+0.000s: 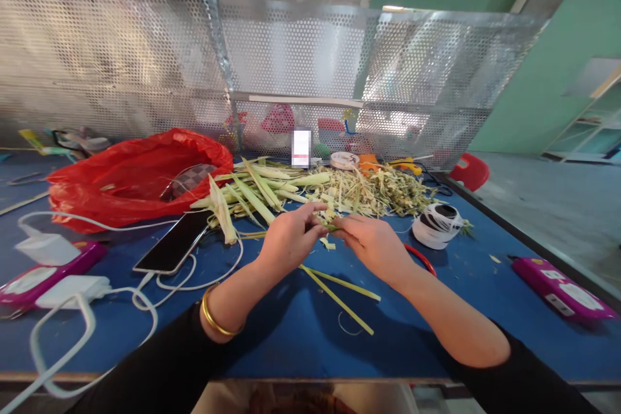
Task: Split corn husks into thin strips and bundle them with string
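My left hand (294,236), with a gold bangle on its wrist, is over the middle of the table with thumb and forefinger closed together. Facing it, my right hand (371,242) has its fingers pressed together. A small green plant strip (332,227) shows between the fingertips of both hands; its ends are hidden by them. Just in front, two thin yellow-green stalks (342,294) lie on the blue tabletop (310,349). Behind my hands is a pile of pale green husk leaves (257,194), and to its right a heap of shredded plant bits (359,191).
At left are a red plastic bag (136,174), a phone (174,242) with white cables, and chargers (72,291). A white-wrapped spool (436,226), a red ring (421,259) and a purple packet (563,288) are to the right. A perforated metal screen (295,52) stands behind.
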The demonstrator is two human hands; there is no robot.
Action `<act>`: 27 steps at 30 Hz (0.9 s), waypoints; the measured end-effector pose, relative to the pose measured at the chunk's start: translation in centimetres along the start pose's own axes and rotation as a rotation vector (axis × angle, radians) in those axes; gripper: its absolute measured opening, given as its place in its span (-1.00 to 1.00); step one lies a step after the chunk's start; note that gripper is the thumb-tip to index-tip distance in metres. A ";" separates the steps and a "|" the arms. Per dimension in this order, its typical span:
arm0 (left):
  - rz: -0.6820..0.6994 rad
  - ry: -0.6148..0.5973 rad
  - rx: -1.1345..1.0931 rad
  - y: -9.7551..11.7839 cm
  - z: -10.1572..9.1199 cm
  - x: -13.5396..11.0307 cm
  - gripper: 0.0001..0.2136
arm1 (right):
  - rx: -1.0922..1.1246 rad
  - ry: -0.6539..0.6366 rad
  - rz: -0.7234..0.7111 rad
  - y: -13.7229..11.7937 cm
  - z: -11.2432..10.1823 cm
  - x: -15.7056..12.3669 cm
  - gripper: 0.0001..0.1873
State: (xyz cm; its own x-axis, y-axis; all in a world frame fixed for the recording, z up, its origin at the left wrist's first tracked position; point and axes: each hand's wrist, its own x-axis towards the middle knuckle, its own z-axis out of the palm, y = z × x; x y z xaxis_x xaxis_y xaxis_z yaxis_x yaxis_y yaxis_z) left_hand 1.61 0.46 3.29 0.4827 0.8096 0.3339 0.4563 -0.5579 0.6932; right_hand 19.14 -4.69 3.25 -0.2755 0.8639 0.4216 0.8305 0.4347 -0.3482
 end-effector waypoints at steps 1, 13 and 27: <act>0.014 -0.003 0.060 0.0 0.0 -0.1 -0.65 | 0.034 -0.005 0.016 0.3 0.3 -0.2 -0.74; -0.158 0.250 -0.420 0.6 0.9 -0.3 -0.71 | 1.031 0.150 0.592 1.8 1.1 -0.2 -0.67; -0.413 0.146 -0.882 -0.4 1.6 0.5 -0.73 | 1.070 -0.036 0.574 0.2 2.4 -0.8 -0.64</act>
State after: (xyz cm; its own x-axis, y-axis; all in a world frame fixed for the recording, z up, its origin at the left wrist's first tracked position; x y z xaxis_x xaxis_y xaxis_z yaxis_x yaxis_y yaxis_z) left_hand 2.85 0.78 2.11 0.2869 0.9579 -0.0070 -0.1821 0.0617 0.9813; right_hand 18.36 -4.73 0.81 -0.0269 0.9989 -0.0384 0.0213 -0.0379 -0.9991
